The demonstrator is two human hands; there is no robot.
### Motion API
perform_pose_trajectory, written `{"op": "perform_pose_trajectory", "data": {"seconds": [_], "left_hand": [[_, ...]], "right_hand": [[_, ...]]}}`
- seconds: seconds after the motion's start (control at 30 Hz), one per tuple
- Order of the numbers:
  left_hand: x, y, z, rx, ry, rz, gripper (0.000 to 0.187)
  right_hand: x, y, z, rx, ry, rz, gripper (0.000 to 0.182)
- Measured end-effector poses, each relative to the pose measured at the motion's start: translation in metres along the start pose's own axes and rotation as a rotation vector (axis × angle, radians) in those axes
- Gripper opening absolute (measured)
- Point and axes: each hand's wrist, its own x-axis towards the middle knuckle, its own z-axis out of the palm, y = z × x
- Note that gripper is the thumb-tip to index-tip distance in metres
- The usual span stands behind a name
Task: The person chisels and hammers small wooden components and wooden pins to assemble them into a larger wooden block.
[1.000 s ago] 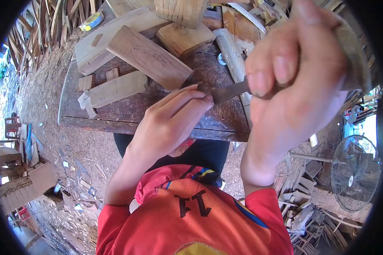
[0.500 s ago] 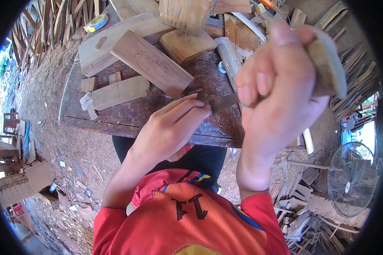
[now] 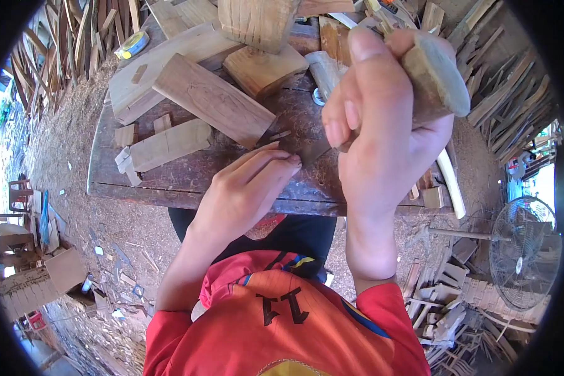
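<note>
My right hand [image 3: 385, 116] is wrapped round the wooden handle [image 3: 435, 78] of a tool, raised above the bench's right part. From under that fist a flat dark blade [image 3: 312, 152] reaches toward my left hand [image 3: 250, 185]. The fingers of my left hand are pressed together at the blade's end, low over the bench; what they pinch there is too small to tell. Just beyond them lie a small wood sliver [image 3: 280, 135] and a long flat wooden board [image 3: 213, 100], its near end close to my fingertips.
The dark wooden bench [image 3: 150, 191] bears a jointed wood piece [image 3: 169, 145], small blocks, a thick plank [image 3: 131, 97] and a large upright block [image 3: 257, 24]. A tape measure [image 3: 132, 45] lies at the far left. A fan [image 3: 525, 250] stands at the right.
My right hand with the handled tool has moved left and a little closer to my left hand. The view has shifted slightly, and small blocks at the bench's right edge now show.
</note>
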Motion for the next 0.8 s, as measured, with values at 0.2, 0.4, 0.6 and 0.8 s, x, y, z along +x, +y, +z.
{"op": "perform_pose_trajectory", "data": {"seconds": [0.2, 0.4, 0.6, 0.8], "left_hand": [[0.001, 0.0, 0.002, 0.004, 0.033, -0.026, 0.012], [-0.004, -0.001, 0.0, -0.019, 0.071, -0.093, 0.016], [-0.005, 0.0, -0.013, -0.192, 0.157, -0.213, 0.019], [-0.005, 0.002, -0.014, -0.681, 0.238, -0.35, 0.021]], "right_hand": [[0.009, 0.005, -0.015, 0.105, 0.061, 0.094, 0.01], [0.018, 0.025, -0.073, 0.255, 0.252, 0.175, 0.013], [0.008, 0.03, -0.109, 0.387, 0.212, -0.033, 0.031], [0.005, 0.046, -0.117, -0.261, 0.23, 0.341, 0.053]]}}
